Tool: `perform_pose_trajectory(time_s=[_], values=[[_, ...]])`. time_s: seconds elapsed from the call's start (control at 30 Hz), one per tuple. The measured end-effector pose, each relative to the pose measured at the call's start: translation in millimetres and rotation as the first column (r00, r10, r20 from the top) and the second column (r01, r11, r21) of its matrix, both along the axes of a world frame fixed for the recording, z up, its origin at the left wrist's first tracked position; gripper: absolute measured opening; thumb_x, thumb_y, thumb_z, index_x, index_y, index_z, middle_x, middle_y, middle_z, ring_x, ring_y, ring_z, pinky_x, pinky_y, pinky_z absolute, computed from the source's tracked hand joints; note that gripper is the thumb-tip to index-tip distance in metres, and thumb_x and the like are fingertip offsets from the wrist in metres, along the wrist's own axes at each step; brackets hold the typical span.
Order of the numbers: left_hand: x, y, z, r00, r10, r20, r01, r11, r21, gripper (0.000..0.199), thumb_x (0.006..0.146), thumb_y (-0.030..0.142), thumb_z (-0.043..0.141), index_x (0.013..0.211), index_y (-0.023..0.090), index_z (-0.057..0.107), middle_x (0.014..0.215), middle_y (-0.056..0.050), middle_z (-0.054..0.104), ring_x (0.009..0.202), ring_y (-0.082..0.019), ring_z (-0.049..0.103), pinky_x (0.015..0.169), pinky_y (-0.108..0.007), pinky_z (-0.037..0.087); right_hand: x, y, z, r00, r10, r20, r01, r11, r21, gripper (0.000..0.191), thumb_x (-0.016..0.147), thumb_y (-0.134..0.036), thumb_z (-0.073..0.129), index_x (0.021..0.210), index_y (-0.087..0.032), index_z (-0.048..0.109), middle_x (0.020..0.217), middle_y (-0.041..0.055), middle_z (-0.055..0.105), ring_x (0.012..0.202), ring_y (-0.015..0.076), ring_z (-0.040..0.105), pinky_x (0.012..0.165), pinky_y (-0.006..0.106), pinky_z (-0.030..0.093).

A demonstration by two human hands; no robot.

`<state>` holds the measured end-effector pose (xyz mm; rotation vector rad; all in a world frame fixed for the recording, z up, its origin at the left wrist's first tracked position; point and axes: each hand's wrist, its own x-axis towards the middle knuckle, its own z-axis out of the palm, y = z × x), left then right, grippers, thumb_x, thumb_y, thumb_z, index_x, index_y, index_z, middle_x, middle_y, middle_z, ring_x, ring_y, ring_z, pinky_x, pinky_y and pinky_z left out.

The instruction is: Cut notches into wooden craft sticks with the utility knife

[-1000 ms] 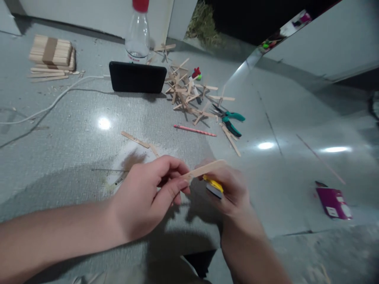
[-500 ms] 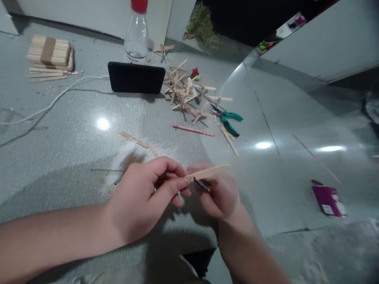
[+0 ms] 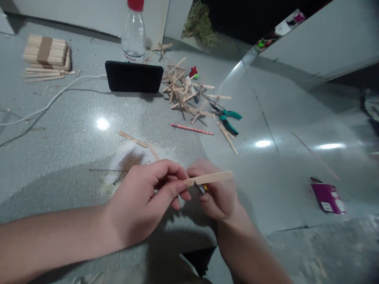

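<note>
My left hand pinches one end of a wooden craft stick between thumb and fingers; the stick points to the right. Closed around a small cutter knife is my right hand, slightly blurred. Its dark blade meets the stick's lower edge at a dark notch or hole, close to my left fingertips. Most of the knife's handle is hidden in my fingers; a bit of yellow shows. Beyond my hands, two cut stick pieces, one of them a longer strip, lie by a white patch with brown dust.
A black phone stands before a clear bottle. Beside it lie a pile of crossed sticks, teal pliers and a pink pencil. Bundled sticks sit back left, a purple packet right.
The stick's free end has dipped a little, and the knife in my right hand has shifted slightly at the notch. My left hand keeps its pinch. The view has moved slightly.
</note>
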<state>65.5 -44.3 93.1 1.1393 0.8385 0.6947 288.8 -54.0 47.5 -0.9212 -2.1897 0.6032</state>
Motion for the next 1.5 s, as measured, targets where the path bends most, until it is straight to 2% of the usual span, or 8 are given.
perform_pose_trajectory(time_s=[0.33, 0.5, 0.8, 1.03, 1.17, 1.37, 1.5], values=[[0, 1, -2.7, 1.000, -0.030, 0.006, 0.030, 1.000, -0.008, 0.010, 0.096, 0.021, 0.060, 0.089, 0.019, 0.067, 0.073, 0.004, 0.072, 0.061, -0.005, 0.063, 0.059, -0.013, 0.050, 1, -1, 7.2, 0.999, -0.038, 0.021, 0.036, 0.996, 0.077, 0.032, 0.109, -0.044, 0.039, 0.108, -0.021, 0.061, 0.081, 0.0045, 0.064, 0.070, 0.0177, 0.059, 0.063, 0.033, 0.045], [0, 2, -5.7, 0.999, -0.037, -0.017, 0.037, 0.999, 0.002, 0.011, 0.093, 0.018, 0.060, 0.090, 0.020, 0.070, 0.074, 0.004, 0.073, 0.060, -0.005, 0.063, 0.057, -0.011, 0.050, 2, -1, 12.3, 0.997, -0.040, 0.059, 0.037, 0.998, 0.043, 0.034, 0.109, -0.046, 0.042, 0.111, -0.021, 0.064, 0.083, 0.0055, 0.067, 0.071, 0.0174, 0.061, 0.062, 0.033, 0.046], [0, 3, -8.9, 0.998, -0.026, -0.050, 0.027, 0.999, 0.023, 0.011, 0.090, 0.017, 0.061, 0.086, 0.018, 0.072, 0.069, 0.002, 0.073, 0.056, -0.006, 0.062, 0.054, -0.012, 0.049, 3, -3, 11.3, 0.998, -0.062, 0.032, 0.061, 0.998, 0.023, 0.037, 0.108, -0.048, 0.047, 0.116, -0.019, 0.069, 0.089, 0.0064, 0.074, 0.074, 0.0171, 0.066, 0.067, 0.034, 0.049], [1, -1, -9.7, 0.999, 0.018, -0.051, -0.015, 0.999, 0.050, 0.011, 0.090, 0.020, 0.064, 0.084, 0.017, 0.073, 0.068, 0.001, 0.073, 0.054, -0.007, 0.059, 0.052, -0.015, 0.047, -2, -4, 13.6, 0.997, -0.075, -0.014, 0.075, 0.997, -0.026, 0.038, 0.106, -0.049, 0.051, 0.114, -0.019, 0.073, 0.083, 0.0048, 0.072, 0.071, 0.0157, 0.066, 0.068, 0.032, 0.051], [2, -4, -11.7, 0.998, 0.049, -0.037, -0.048, 0.999, 0.020, 0.011, 0.090, 0.024, 0.066, 0.083, 0.017, 0.072, 0.069, -0.001, 0.074, 0.054, -0.008, 0.059, 0.052, -0.017, 0.047, -5, -5, 12.8, 0.993, -0.111, -0.028, 0.111, 0.994, -0.006, 0.035, 0.106, -0.047, 0.053, 0.116, -0.020, 0.072, 0.081, 0.0045, 0.070, 0.071, 0.0164, 0.066, 0.067, 0.033, 0.051], [1, -8, -17.0, 0.991, 0.104, -0.086, -0.094, 0.990, 0.109, 0.010, 0.091, 0.022, 0.066, 0.085, 0.020, 0.073, 0.069, 0.001, 0.072, 0.055, -0.009, 0.058, 0.053, -0.020, 0.045, -11, -11, 11.6, 0.981, -0.193, -0.011, 0.193, 0.981, 0.022, 0.035, 0.106, -0.049, 0.053, 0.113, -0.021, 0.073, 0.079, 0.0039, 0.072, 0.069, 0.0165, 0.066, 0.063, 0.032, 0.049], [0, -11, -19.1, 0.983, 0.142, -0.113, -0.127, 0.983, 0.137, 0.012, 0.093, 0.023, 0.065, 0.085, 0.021, 0.073, 0.071, 0.003, 0.071, 0.055, -0.007, 0.056, 0.053, -0.020, 0.044, -16, -14, 10.7, 0.969, -0.248, -0.009, 0.248, 0.965, 0.086, 0.028, 0.105, -0.043, 0.056, 0.108, -0.021, 0.072, 0.088, 0.0050, 0.078, 0.075, 0.0177, 0.071, 0.068, 0.033, 0.053]])
